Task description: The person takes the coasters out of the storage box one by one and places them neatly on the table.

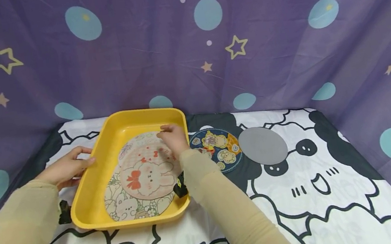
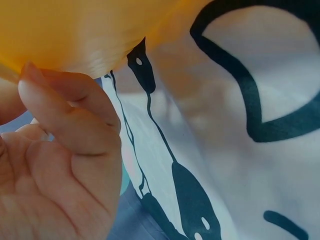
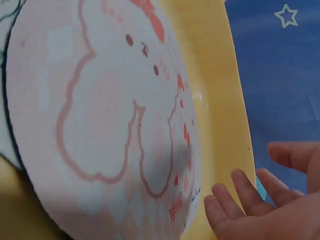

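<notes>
Purple backdrop, patterned cloth: left hand grips a yellow tray, right hand reaches over it

In the head view, a purple star-printed curtain (image 1: 276, 56) rises behind a white cloth with black cartoon drawings (image 1: 339, 185). The shallow yellow plastic tray with rounded corners (image 1: 90, 203) lies on the left part of the cloth, its far edge near the curtain; the cloth stretches away to the right. Inside, a pinkish round disc with a white rabbit and red bow (image 1: 147, 178) lies over a larger pale disc printed with rabbits and flowers (image 1: 125, 207). Right of the tray wall, a dark-blue round disc with bear pictures (image 1: 226, 151) sits close by, with a plain grey disc (image 1: 263, 145) at its right edge. The left hand (image 1: 70, 166) holds the tray's left rim; the right hand (image 1: 175, 137) hovers over the tray's far right part.

In the left wrist view, the tray fills the upper left above the cloth, its edge pinched between thumb and fingers.

In the right wrist view, the pinkish disc stands before the tray wall; the right fingers extend loosely, spread apart, just beside the disc and holding nothing.
</notes>
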`<state>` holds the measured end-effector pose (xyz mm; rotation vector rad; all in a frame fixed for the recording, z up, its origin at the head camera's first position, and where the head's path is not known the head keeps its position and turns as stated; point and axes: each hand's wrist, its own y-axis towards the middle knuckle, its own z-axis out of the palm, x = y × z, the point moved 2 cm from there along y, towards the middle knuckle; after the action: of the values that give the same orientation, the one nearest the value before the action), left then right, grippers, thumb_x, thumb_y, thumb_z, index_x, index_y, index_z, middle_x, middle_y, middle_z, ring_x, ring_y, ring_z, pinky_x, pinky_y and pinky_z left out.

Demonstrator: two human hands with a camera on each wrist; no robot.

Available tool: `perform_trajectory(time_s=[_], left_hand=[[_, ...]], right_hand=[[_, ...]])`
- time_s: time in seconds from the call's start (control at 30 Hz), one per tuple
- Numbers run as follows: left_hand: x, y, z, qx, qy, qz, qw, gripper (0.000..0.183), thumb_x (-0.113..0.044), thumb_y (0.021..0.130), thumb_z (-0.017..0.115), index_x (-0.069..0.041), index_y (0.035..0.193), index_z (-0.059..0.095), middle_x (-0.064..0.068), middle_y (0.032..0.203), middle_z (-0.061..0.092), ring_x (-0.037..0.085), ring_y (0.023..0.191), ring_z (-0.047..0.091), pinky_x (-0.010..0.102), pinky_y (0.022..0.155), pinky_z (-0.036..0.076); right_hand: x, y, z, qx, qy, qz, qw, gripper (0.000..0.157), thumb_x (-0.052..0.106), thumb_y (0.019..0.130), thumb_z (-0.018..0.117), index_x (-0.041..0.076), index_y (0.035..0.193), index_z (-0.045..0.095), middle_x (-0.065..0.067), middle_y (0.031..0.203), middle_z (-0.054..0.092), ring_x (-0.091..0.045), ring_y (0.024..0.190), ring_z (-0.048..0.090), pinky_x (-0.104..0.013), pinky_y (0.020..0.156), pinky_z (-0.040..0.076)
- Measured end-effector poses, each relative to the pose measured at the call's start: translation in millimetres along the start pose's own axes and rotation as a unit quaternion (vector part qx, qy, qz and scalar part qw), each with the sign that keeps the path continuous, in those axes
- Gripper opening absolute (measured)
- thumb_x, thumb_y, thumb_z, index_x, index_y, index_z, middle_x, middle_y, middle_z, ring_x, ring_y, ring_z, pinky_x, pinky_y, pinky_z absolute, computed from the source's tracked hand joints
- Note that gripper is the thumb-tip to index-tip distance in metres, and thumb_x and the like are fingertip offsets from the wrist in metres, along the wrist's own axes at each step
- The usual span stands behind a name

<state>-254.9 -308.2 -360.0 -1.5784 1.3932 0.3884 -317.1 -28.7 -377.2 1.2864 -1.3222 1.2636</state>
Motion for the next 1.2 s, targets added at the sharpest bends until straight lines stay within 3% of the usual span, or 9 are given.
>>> perform_trajectory(time_s=[0.13,0.3,0.37,0.53,0.67,0.83,0.9,1.07,1.2], left_hand=[[-0.4,-0.4,0.1,0.003,-0.004,0.005,1.0,0.06,-0.032,0.106,0.043,0.001,0.148,0.015,0.014,0.117,0.063,0.012,0.087,0.067,0.035,0.075,0.056],[0.1,0.2,-0.2,0.002,-0.004,0.001,1.0,0.061,-0.034,0.106,0.043,0.0,0.148,0.015,0.015,0.118,0.062,0.013,0.087,0.067,0.035,0.075,0.056],[0.6,0.8,-0.2,0.001,-0.003,-0.002,1.0,0.062,-0.035,0.106,0.044,-0.001,0.148,0.015,0.015,0.119,0.062,0.013,0.088,0.067,0.035,0.076,0.056],[1.0,1.8,-0.2,-0.001,0.003,-0.006,1.0,0.064,-0.037,0.105,0.046,-0.002,0.149,0.015,0.018,0.122,0.06,0.015,0.089,0.067,0.035,0.077,0.055],[1.4,1.9,-0.3,-0.002,0.004,-0.006,1.0,0.064,-0.037,0.105,0.046,-0.002,0.149,0.016,0.018,0.122,0.06,0.015,0.09,0.067,0.035,0.077,0.055],[2.1,1.7,0.0,-0.001,-0.001,-0.005,1.0,0.063,-0.035,0.105,0.046,-0.001,0.148,0.015,0.016,0.12,0.061,0.015,0.089,0.066,0.035,0.077,0.055],[2.2,2.1,-0.2,-0.003,0.0,-0.007,1.0,0.063,-0.035,0.105,0.046,-0.001,0.148,0.016,0.018,0.122,0.06,0.015,0.089,0.066,0.035,0.077,0.055],[2.2,3.4,-1.1,-0.007,0.011,-0.016,0.9998,0.064,-0.037,0.105,0.046,-0.002,0.149,0.016,0.022,0.127,0.055,0.016,0.09,0.064,0.033,0.077,0.054],[2.7,3.9,-1.2,-0.006,0.01,-0.014,0.9998,0.064,-0.038,0.105,0.046,-0.002,0.149,0.016,0.02,0.126,0.057,0.016,0.09,0.065,0.034,0.077,0.054]], right_hand=[[-0.8,-2.5,-0.8,0.027,-0.061,0.003,0.998,0.04,0.012,0.094,0.062,0.003,0.133,0.06,-0.015,0.13,0.063,-0.028,0.113,0.062,-0.034,0.087,0.051],[-1.8,-5.6,-1.0,0.06,-0.111,0.01,0.992,0.041,0.016,0.096,0.061,0.004,0.135,0.058,-0.013,0.133,0.062,-0.026,0.109,0.06,-0.036,0.089,0.049],[-2.8,-5.2,-0.3,0.067,-0.133,0.01,0.989,0.041,0.017,0.096,0.061,0.005,0.135,0.059,-0.013,0.132,0.063,-0.026,0.108,0.062,-0.039,0.096,0.048],[-6.6,-1.3,0.1,0.077,-0.182,0.011,0.98,0.041,0.018,0.094,0.062,0.007,0.134,0.06,-0.011,0.131,0.064,-0.021,0.093,0.061,-0.031,0.08,0.049],[-7.6,-0.8,-0.1,0.089,-0.197,0.013,0.976,0.042,0.018,0.094,0.062,0.008,0.135,0.06,-0.009,0.134,0.062,-0.021,0.087,0.056,-0.03,0.067,0.042],[-6.5,-3.5,-0.6,0.09,-0.194,0.006,0.977,0.043,0.017,0.095,0.061,0.007,0.137,0.057,-0.012,0.134,0.061,-0.024,0.107,0.06,-0.034,0.082,0.049],[-5.9,-4.0,-0.4,0.084,-0.187,0.002,0.979,0.043,0.016,0.095,0.061,0.007,0.137,0.058,-0.012,0.134,0.061,-0.024,0.106,0.06,-0.034,0.085,0.048],[-4.7,-2.2,-0.1,0.069,-0.184,-0.002,0.981,0.039,0.013,0.095,0.061,0.005,0.133,0.06,-0.012,0.13,0.063,-0.016,0.072,0.051,-0.028,0.064,0.042],[-4.5,-1.7,-0.9,0.068,-0.217,-0.005,0.974,0.037,0.014,0.094,0.061,0.006,0.13,0.063,-0.011,0.124,0.067,-0.013,0.062,0.044,-0.025,0.059,0.037]])
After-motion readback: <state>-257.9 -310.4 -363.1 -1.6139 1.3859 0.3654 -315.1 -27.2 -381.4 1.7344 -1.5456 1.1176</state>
